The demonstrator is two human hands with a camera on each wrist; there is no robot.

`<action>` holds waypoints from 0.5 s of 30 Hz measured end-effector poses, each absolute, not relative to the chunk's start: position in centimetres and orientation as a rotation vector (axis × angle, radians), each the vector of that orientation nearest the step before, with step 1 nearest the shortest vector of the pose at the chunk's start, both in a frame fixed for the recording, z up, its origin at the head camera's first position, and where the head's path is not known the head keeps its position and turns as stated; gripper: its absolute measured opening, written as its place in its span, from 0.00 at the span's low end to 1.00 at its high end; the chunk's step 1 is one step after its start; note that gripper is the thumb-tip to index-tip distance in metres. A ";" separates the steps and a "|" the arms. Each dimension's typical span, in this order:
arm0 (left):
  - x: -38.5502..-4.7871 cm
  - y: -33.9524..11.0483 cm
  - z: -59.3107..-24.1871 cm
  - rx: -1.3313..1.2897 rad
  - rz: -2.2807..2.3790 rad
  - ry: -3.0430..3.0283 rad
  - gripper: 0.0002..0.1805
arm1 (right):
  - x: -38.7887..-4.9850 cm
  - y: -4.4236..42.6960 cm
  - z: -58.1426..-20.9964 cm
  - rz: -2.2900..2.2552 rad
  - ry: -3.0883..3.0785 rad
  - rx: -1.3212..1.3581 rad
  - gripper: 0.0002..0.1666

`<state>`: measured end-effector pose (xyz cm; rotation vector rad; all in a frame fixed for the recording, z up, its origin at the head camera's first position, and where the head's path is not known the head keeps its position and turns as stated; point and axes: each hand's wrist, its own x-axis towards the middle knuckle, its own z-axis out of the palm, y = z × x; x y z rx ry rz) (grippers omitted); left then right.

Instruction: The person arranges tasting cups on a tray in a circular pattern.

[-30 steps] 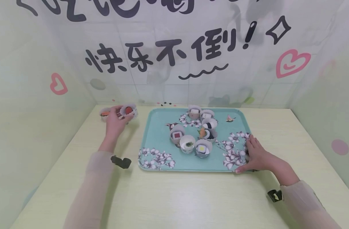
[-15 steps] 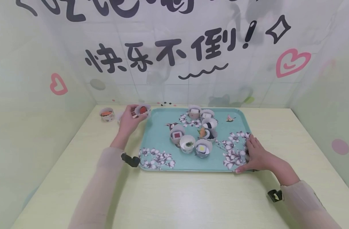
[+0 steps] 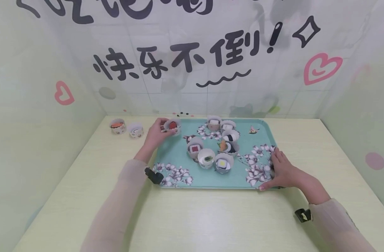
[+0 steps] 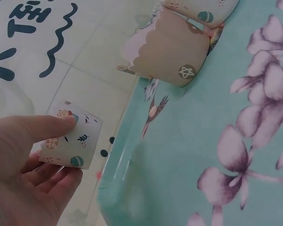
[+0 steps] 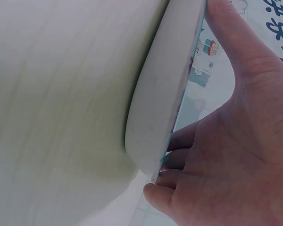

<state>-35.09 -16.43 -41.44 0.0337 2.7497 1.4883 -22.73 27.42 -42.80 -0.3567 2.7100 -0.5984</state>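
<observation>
My left hand [image 3: 155,135] pinches a small paper cup [image 4: 87,139] between thumb and fingers, above the left back edge of the turquoise tray [image 3: 171,150]. Inside that cup is a red-topped piece [image 3: 172,125]. The left wrist view shows the cup's side, printed with small pictures, tilted and apart from the tray. My right hand [image 3: 286,174] rests on the tray's front right corner, thumb at the front edge and fingers along the right rim. On the tray, several paper cups with sushi-like pieces form a curve, among them a cup with a red square [image 3: 195,148] and a yellow-centred one [image 3: 223,163].
Two more cups stand on the table left of the tray, one with an orange-topped piece [image 3: 118,126] and a pale one [image 3: 136,131]. A wall with printed writing [image 3: 185,57] rises behind the table [image 3: 192,217]. Side walls bound both sides.
My left hand has carried the red-topped cup rightward, from beside the orange-topped cup to over the tray's left part. The pale cup behind it has come into view. My right hand stays put.
</observation>
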 end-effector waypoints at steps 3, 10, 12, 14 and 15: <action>-35.4 -15.7 -41.7 0.072 1.446 2.745 0.33 | -22.7 27.4 -42.9 -0.600 2.712 -0.361 0.85; -35.8 -14.5 -42.6 0.170 1.386 2.719 0.32 | -22.7 27.5 -42.8 -0.604 2.709 -0.355 0.85; -35.8 -14.2 -42.8 0.194 1.371 2.714 0.31 | -22.7 27.4 -42.8 -0.603 2.709 -0.353 0.86; -35.8 -13.9 -43.0 0.218 1.355 2.710 0.31 | -22.7 27.4 -42.8 -0.598 2.711 -0.353 0.86; -35.8 -13.7 -43.1 0.224 1.348 2.705 0.30 | -22.7 27.4 -42.8 -0.595 2.712 -0.353 0.86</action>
